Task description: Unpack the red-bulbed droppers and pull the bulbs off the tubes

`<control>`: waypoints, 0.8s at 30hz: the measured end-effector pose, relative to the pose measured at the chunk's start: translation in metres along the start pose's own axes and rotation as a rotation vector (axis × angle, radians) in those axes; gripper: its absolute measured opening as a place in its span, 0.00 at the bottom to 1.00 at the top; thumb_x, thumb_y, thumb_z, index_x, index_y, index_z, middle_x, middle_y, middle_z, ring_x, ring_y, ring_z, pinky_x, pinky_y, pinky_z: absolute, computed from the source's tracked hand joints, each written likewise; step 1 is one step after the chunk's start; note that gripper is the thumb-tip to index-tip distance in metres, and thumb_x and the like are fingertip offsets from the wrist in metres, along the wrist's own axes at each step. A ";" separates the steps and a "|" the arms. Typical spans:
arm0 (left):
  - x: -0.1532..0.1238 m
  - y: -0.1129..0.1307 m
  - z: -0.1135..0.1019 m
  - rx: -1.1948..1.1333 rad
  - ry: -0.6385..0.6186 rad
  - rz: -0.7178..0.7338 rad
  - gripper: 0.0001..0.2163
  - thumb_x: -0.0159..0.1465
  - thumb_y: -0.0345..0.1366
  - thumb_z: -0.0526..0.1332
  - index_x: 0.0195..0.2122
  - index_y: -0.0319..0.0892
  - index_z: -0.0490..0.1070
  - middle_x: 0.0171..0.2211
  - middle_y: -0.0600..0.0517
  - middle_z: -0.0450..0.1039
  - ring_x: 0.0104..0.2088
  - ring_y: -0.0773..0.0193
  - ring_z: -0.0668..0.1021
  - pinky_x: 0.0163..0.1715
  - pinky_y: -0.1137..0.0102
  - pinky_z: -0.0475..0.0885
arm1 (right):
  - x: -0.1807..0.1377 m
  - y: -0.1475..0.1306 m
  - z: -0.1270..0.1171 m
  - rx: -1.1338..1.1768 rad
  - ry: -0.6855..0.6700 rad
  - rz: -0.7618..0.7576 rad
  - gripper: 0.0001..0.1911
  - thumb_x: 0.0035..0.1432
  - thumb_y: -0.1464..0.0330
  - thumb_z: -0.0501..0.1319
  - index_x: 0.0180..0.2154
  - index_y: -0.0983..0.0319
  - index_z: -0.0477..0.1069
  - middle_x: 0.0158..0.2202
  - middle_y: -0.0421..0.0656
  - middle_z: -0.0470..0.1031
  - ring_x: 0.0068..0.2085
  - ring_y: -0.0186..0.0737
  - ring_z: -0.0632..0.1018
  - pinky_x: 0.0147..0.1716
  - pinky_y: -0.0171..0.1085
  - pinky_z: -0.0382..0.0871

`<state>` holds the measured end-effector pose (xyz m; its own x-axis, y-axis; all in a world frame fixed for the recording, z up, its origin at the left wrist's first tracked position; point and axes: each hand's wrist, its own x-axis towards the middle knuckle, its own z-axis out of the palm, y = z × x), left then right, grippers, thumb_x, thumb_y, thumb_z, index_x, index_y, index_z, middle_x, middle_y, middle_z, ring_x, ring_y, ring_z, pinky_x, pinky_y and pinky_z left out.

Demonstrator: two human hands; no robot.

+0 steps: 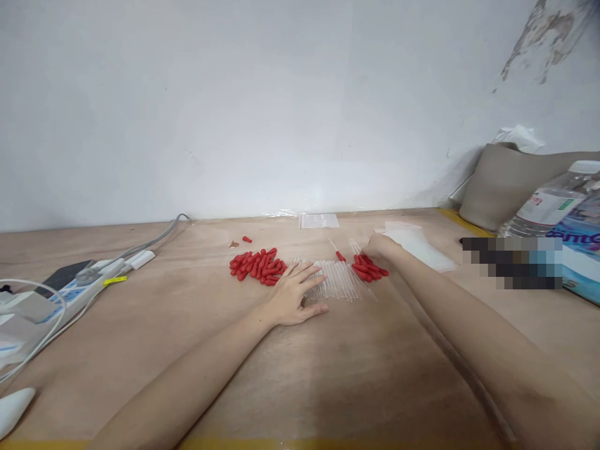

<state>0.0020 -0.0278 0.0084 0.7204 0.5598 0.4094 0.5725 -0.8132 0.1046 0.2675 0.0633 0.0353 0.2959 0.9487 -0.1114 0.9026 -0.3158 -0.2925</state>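
Note:
My left hand [297, 290] lies open, fingers spread, over the left part of a row of thin clear tubes [340, 281]. Just left of it is a heap of loose red rubber bulbs [255, 265]. My right hand [380, 247] is at the back of a smaller pile of red-bulbed droppers [370, 269], whose thin clear stems stick out. Its fingers are curled down, and whatever they grip is hidden. Between the hands, behind the tubes, lies a single dropper [340, 255] with a red bulb and clear stem.
One red bulb [247, 239] lies apart near the wall. Clear plastic bags [417, 245] and a small bag [319, 220] lie farther back. Left is a power strip [79, 289] with cables. At right stand a water bottle [546, 203] and a grey-brown container [492, 187].

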 end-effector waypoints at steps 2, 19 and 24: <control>0.002 0.000 0.001 -0.013 -0.036 -0.004 0.27 0.56 0.53 0.55 0.55 0.45 0.61 0.57 0.47 0.60 0.59 0.53 0.58 0.58 0.52 0.47 | 0.001 -0.004 -0.001 -0.013 -0.003 0.012 0.03 0.36 0.73 0.62 0.21 0.64 0.70 0.23 0.47 0.72 0.32 0.49 0.74 0.34 0.46 0.62; -0.006 0.003 0.005 0.296 0.379 -0.012 0.15 0.61 0.36 0.55 0.50 0.47 0.66 0.51 0.49 0.67 0.55 0.53 0.64 0.56 0.50 0.51 | -0.111 -0.008 0.054 0.010 0.803 -1.129 0.09 0.58 0.73 0.53 0.36 0.59 0.71 0.30 0.40 0.74 0.38 0.38 0.70 0.45 0.44 0.49; -0.005 0.003 0.006 0.271 0.325 0.029 0.10 0.62 0.34 0.54 0.43 0.46 0.71 0.40 0.52 0.75 0.48 0.57 0.72 0.57 0.45 0.44 | -0.113 -0.019 0.065 -0.004 0.915 -1.184 0.11 0.56 0.74 0.54 0.37 0.57 0.72 0.29 0.40 0.74 0.37 0.37 0.70 0.46 0.44 0.51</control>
<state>0.0030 -0.0322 0.0016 0.6014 0.4232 0.6777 0.6675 -0.7322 -0.1352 0.1964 -0.0387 -0.0080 -0.5018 0.3290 0.8000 0.7533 0.6208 0.2171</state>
